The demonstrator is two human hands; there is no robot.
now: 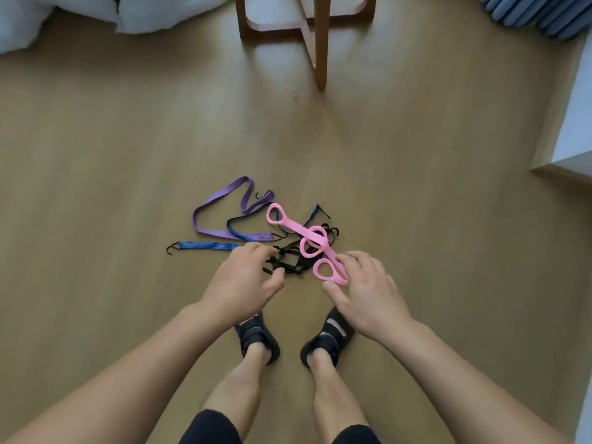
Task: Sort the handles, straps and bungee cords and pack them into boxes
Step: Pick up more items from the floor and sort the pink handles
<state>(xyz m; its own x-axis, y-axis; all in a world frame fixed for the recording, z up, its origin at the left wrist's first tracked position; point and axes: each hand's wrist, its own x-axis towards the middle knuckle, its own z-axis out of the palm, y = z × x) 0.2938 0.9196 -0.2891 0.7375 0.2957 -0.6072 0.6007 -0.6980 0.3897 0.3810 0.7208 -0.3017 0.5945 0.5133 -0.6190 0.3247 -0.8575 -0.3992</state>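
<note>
Standing on a wooden floor [128, 139], I bend over a loose heap of gear lying just ahead of my sandals [256, 338]. My right hand [365, 293] pinches the near loop of a pink handle [329, 254] between thumb and fingertips, at the right edge of the heap. A second pink handle [293, 226] lies slantwise across the pile, its far loop just beside a purple strap [224, 213] that curls away to the left. My left hand [243, 280] hovers over a tangle of black straps [288, 262] at the middle of the heap, fingers spread and loosely bent, gripping nothing; I cannot tell whether the fingertips touch the tangle. A blue bungee cord [208, 246] stretches flat to the left of that hand, a black hook at its far end. A darker cord [238, 227] arcs between it and the purple strap. Wooden chair legs [317, 43] stand well beyond the heap, with white bedding [64, 17] on the floor at the far left.
</note>
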